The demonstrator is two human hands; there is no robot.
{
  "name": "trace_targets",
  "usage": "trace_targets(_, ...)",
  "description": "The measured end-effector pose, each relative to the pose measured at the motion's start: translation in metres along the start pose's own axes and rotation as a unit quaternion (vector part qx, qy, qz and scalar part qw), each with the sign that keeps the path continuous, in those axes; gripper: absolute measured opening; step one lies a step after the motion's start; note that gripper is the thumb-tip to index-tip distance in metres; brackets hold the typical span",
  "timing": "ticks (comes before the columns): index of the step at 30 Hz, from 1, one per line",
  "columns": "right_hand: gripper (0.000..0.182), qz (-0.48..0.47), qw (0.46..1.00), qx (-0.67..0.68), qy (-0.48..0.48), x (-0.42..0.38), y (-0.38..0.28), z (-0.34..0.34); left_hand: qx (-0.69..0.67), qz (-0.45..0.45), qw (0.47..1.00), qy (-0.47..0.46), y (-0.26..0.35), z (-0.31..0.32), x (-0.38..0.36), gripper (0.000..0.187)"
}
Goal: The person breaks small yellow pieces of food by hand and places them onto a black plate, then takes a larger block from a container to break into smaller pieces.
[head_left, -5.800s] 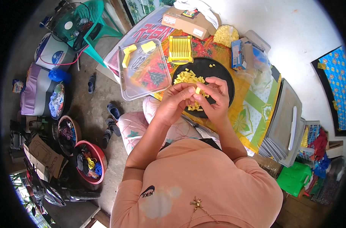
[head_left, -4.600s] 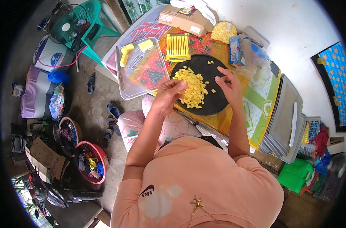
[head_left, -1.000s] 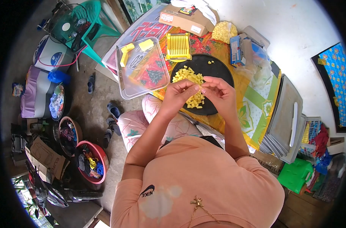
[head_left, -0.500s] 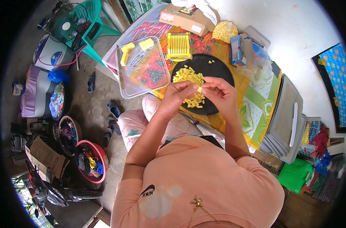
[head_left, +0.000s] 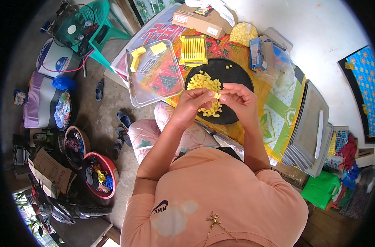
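Observation:
Over a round black board (head_left: 241,78), my left hand (head_left: 193,103) and my right hand (head_left: 240,102) meet, both pinching a small yellow piece (head_left: 216,95) between thumbs and fingers. Beneath and around them lies a heap of small yellow cubes (head_left: 204,81), partly hidden by the hands. A yellow slotted cutter (head_left: 193,50) stands just behind the board. Left of it is a clear plastic tray (head_left: 156,92) with larger yellow blocks (head_left: 158,48) and a knife (head_left: 130,76) along its left edge.
A bag of yellow pieces (head_left: 243,33), a cardboard box (head_left: 202,20) and a blue box (head_left: 257,54) stand at the table's back. Stacked grey trays (head_left: 308,127) lean at the right. Basins (head_left: 113,175), slippers and a green chair (head_left: 113,31) are on the left.
The fingers have shifted slightly around the yellow piece, which now shows a little more between the fingertips. Both hands otherwise stay in the same place.

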State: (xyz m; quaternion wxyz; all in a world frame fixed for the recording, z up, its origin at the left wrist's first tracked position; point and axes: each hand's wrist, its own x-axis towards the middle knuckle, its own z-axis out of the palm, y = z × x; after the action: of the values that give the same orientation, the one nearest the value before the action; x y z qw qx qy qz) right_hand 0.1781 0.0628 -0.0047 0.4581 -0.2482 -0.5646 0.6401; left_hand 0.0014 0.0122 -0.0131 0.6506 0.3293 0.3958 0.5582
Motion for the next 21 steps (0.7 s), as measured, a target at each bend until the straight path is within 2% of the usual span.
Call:
trace_targets(9, 0.027, -0.013, 0.999, 0.044, -0.029, 0.001, 0.007, 0.000, -0.046, -0.035, 0.998, -0.015, 0.002, 0.007, -0.002, 0.021)
trace_targets(18, 0.018, -0.048, 0.997, -0.048, -0.040, 0.001, 0.013, -0.004, -0.027, -0.056, 0.998, -0.026, 0.003, 0.003, -0.002, 0.021)
trace_targets(21, 0.016, -0.047, 0.999, -0.023, -0.014, 0.000, 0.015, 0.001, -0.043, -0.065, 0.997, -0.020, 0.004, 0.004, -0.004, 0.021)
